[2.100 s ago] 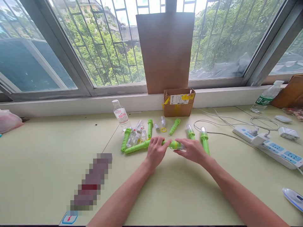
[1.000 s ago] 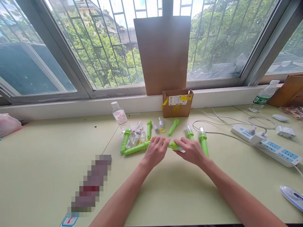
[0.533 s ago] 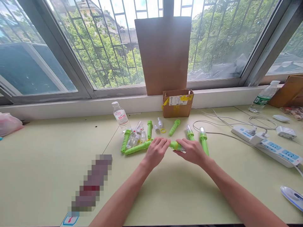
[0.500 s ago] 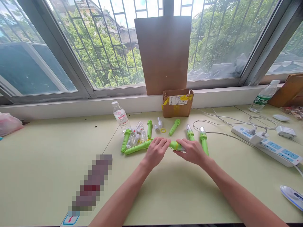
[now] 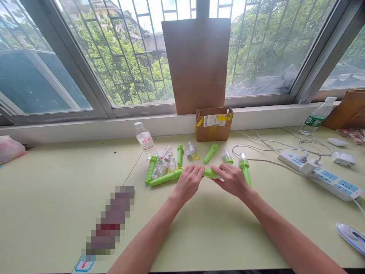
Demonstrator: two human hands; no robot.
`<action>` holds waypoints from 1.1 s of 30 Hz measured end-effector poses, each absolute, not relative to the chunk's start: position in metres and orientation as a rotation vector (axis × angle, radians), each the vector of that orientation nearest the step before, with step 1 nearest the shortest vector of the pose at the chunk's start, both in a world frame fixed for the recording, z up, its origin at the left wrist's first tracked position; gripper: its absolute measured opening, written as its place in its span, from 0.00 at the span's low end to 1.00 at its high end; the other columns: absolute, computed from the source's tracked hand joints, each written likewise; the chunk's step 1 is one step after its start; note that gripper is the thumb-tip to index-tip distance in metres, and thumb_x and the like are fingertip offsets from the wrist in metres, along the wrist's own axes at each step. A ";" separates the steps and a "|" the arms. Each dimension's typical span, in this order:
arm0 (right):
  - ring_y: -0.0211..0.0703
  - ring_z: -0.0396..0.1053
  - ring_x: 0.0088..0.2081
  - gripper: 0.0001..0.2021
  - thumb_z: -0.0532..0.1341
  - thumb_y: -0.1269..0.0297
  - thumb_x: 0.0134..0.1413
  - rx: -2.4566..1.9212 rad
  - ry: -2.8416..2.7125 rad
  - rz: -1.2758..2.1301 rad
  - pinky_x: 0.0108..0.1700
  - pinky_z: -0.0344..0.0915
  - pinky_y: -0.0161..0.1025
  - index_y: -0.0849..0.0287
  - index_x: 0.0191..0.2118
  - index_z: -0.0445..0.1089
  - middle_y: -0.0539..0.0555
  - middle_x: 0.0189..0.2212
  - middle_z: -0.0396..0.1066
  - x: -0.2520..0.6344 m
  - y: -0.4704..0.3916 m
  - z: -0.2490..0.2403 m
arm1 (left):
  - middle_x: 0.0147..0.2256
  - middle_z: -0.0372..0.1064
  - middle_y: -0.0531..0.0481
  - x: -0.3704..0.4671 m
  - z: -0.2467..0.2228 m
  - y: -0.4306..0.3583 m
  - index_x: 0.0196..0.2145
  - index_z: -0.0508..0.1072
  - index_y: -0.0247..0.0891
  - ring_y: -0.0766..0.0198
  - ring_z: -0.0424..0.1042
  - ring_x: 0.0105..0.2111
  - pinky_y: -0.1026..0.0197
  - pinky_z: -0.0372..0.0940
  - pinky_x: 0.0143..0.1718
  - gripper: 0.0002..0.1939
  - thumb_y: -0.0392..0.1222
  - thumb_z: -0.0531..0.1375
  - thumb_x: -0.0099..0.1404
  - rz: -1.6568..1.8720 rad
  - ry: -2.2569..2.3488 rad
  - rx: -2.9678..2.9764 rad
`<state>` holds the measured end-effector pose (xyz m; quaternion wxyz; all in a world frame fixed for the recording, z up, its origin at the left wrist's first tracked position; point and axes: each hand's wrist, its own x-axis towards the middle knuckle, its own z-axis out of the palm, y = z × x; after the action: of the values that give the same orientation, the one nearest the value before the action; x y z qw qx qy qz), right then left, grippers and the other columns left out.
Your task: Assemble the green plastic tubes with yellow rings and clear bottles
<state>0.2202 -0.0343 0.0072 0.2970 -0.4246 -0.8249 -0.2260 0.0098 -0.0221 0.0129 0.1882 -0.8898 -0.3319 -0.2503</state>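
My left hand (image 5: 188, 182) is closed around the handle of a green light stick (image 5: 209, 173) held level over the table. At its right end, my right hand (image 5: 231, 180) has its fingers wrapped around the clear ribbed head, which they mostly cover. To the left, another green handle (image 5: 167, 178) lies close to my left hand. Two light sticks with clear heads, a nearer one (image 5: 245, 169) and one farther back (image 5: 227, 157), lie beside my right hand. Behind my hands are more green handles (image 5: 211, 153), a yellow ring (image 5: 196, 157) and several clear heads (image 5: 157, 168).
A water bottle (image 5: 145, 140) stands behind the parts. A small cardboard box (image 5: 213, 133) is against the window ledge. On the right are a power strip (image 5: 322, 175), loose cables, another bottle (image 5: 316, 117) and a white-and-blue device (image 5: 352, 238).
My right hand's fingers have shifted slightly around the clear head, and less of it shows. Both hands keep their grip in nearly the same place.
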 end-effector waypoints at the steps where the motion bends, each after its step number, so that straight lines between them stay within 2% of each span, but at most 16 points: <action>1: 0.37 0.64 0.27 0.10 0.56 0.60 0.59 -1.131 -2.211 -0.578 0.27 0.48 0.35 0.57 0.43 0.70 0.51 0.25 0.68 0.220 -0.035 0.007 | 0.38 0.68 0.45 0.009 0.012 -0.022 0.48 0.64 0.35 0.57 0.66 0.39 0.54 0.62 0.40 0.11 0.33 0.50 0.68 -0.713 -0.928 -2.513; 6: 0.36 0.62 0.23 0.16 0.58 0.51 0.56 -1.228 -2.271 -0.308 0.25 0.48 0.34 0.58 0.42 0.69 0.50 0.25 0.69 0.216 -0.040 0.003 | 0.34 0.68 0.47 0.004 0.008 -0.019 0.42 0.66 0.37 0.59 0.65 0.37 0.56 0.62 0.39 0.10 0.30 0.50 0.66 -0.759 -0.892 -2.509; 10: 0.36 0.62 0.23 0.15 0.59 0.51 0.55 -1.278 -2.269 -0.172 0.24 0.48 0.34 0.57 0.41 0.69 0.49 0.25 0.69 0.214 -0.042 0.003 | 0.33 0.66 0.47 0.005 0.009 -0.019 0.37 0.67 0.37 0.59 0.64 0.35 0.57 0.61 0.38 0.10 0.27 0.50 0.64 -0.714 -0.859 -2.473; 13: 0.36 0.63 0.25 0.13 0.59 0.55 0.56 -1.223 -2.276 -0.295 0.25 0.49 0.35 0.57 0.43 0.69 0.50 0.27 0.69 0.216 -0.040 0.005 | 0.32 0.65 0.47 0.007 0.010 -0.020 0.33 0.66 0.37 0.59 0.64 0.34 0.57 0.60 0.36 0.08 0.29 0.50 0.64 -0.667 -0.914 -2.464; 16: 0.38 0.64 0.29 0.09 0.57 0.63 0.59 -1.136 -2.276 -0.491 0.27 0.49 0.35 0.56 0.44 0.70 0.52 0.29 0.69 0.217 -0.039 0.009 | 0.31 0.67 0.48 0.009 0.011 -0.022 0.34 0.67 0.38 0.59 0.66 0.32 0.59 0.59 0.32 0.04 0.36 0.53 0.65 -0.603 -1.087 -2.530; 18: 0.39 0.64 0.30 0.09 0.56 0.66 0.60 -1.080 -2.292 -0.576 0.29 0.50 0.36 0.55 0.44 0.70 0.52 0.31 0.70 0.216 -0.040 0.011 | 0.28 0.68 0.48 0.009 0.011 -0.024 0.32 0.68 0.37 0.60 0.67 0.29 0.61 0.57 0.28 0.06 0.41 0.55 0.63 -0.516 -1.279 -2.592; 20: 0.39 0.63 0.30 0.09 0.55 0.67 0.60 -1.018 -2.330 -0.609 0.29 0.51 0.36 0.55 0.44 0.69 0.52 0.31 0.70 0.213 -0.043 0.012 | 0.25 0.68 0.49 0.008 0.011 -0.026 0.28 0.69 0.37 0.60 0.67 0.25 0.61 0.54 0.25 0.08 0.42 0.56 0.61 -0.382 -1.461 -2.623; 25: 0.37 0.63 0.26 0.11 0.54 0.59 0.61 -0.965 -2.377 -0.512 0.27 0.49 0.37 0.60 0.42 0.69 0.52 0.26 0.68 0.205 -0.046 0.006 | 0.21 0.69 0.47 0.005 0.012 -0.025 0.25 0.71 0.37 0.60 0.68 0.22 0.62 0.52 0.23 0.09 0.36 0.53 0.60 -0.196 -1.530 -2.632; 29: 0.35 0.61 0.23 0.12 0.57 0.55 0.58 -1.069 -2.328 -0.294 0.24 0.47 0.35 0.59 0.38 0.70 0.50 0.23 0.67 0.204 -0.048 0.004 | 0.22 0.69 0.47 0.005 0.012 -0.023 0.26 0.71 0.35 0.59 0.69 0.23 0.63 0.51 0.22 0.09 0.30 0.52 0.56 -0.213 -1.379 -2.611; 33: 0.34 0.58 0.21 0.13 0.60 0.52 0.53 -1.149 -2.310 -0.019 0.24 0.49 0.33 0.57 0.31 0.69 0.46 0.19 0.64 0.203 -0.049 0.006 | 0.22 0.68 0.45 0.006 0.011 -0.022 0.27 0.71 0.34 0.57 0.70 0.24 0.62 0.53 0.23 0.11 0.27 0.50 0.56 -0.211 -1.285 -2.541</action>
<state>0.2030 -0.0491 0.0063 0.2771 -0.4280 -0.8602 -0.0072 0.0061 -0.0221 0.0110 0.1428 -0.8808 -0.4454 -0.0731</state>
